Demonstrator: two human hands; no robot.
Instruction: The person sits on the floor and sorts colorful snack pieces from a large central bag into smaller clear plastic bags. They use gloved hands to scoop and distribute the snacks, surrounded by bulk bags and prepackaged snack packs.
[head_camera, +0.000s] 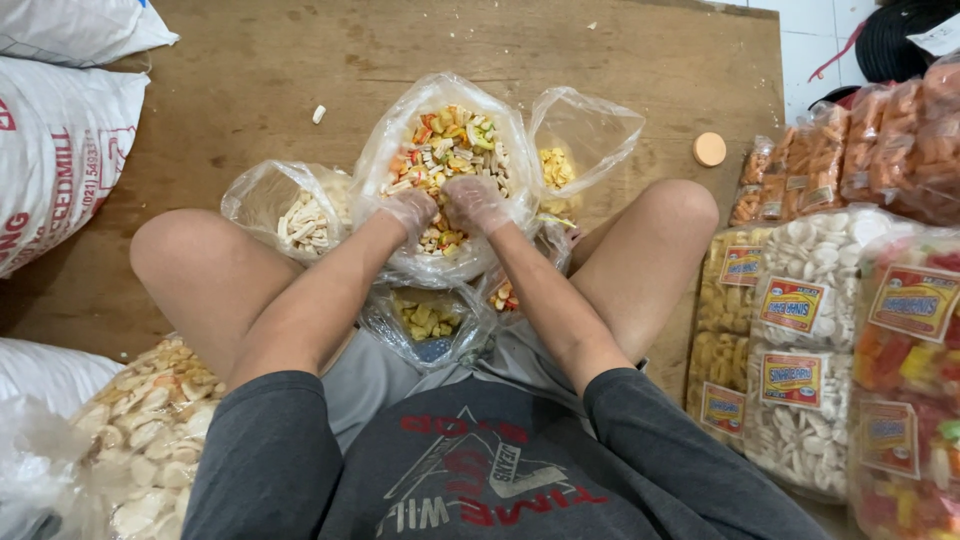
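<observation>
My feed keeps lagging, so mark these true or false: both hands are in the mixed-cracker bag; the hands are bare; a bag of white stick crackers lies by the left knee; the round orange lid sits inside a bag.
1. Both hands, left hand and right hand, are in the mixed-cracker bag: true.
2. The hands are bare: false, both wear thin clear gloves.
3. The white stick-cracker bag lies by the left knee: true.
4. The round orange lid sits inside a bag: false, it lies on the wooden floor.

Seated cross-legged, I stretch both bare forearms forward between my raised knees, my left hand (410, 208) and right hand (474, 203) side by side in thin clear gloves, fingers curled downward, knuckles nearly touching.
</observation>
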